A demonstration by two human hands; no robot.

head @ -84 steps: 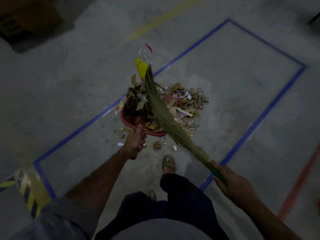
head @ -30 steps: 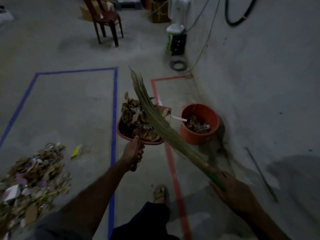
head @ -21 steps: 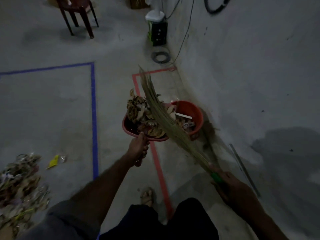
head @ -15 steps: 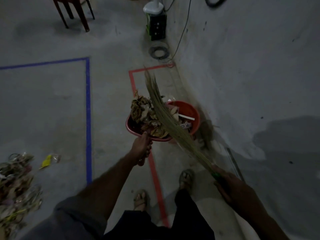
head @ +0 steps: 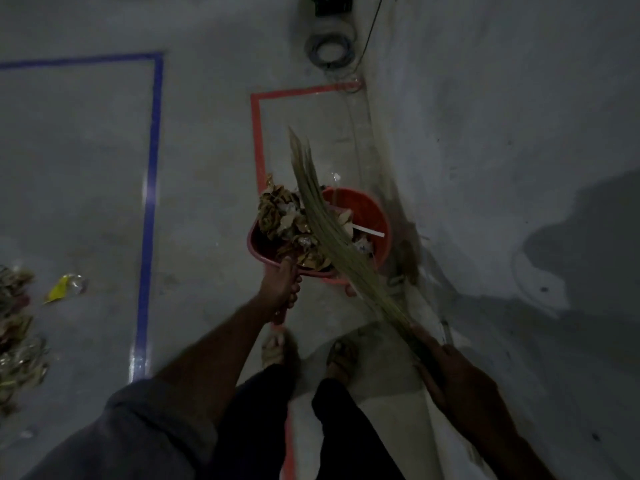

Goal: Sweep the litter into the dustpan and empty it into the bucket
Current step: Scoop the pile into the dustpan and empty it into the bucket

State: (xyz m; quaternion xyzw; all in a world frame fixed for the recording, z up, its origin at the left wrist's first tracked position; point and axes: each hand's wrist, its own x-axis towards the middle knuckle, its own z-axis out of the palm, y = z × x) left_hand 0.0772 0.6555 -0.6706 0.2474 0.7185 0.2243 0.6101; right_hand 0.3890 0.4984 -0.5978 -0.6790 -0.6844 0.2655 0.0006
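Note:
My left hand grips the handle of a red dustpan heaped with dry leaves and scraps. The pan hangs level over the near left rim of an orange bucket standing by the wall. My right hand holds the grass broom by its handle; the bristles lie across the pan's load and point away from me. The bucket holds some litter, partly hidden by the pan and broom.
More litter lies at the left edge, with a yellow wrapper nearby. Blue tape and red tape mark the floor. A wall rises on the right; coiled cable lies beyond. My sandalled feet stand below the bucket.
I have carried the loaded dustpan from the litter pile over to the bucket. The pan now overlaps the bucket's rim and my feet have stepped closer.

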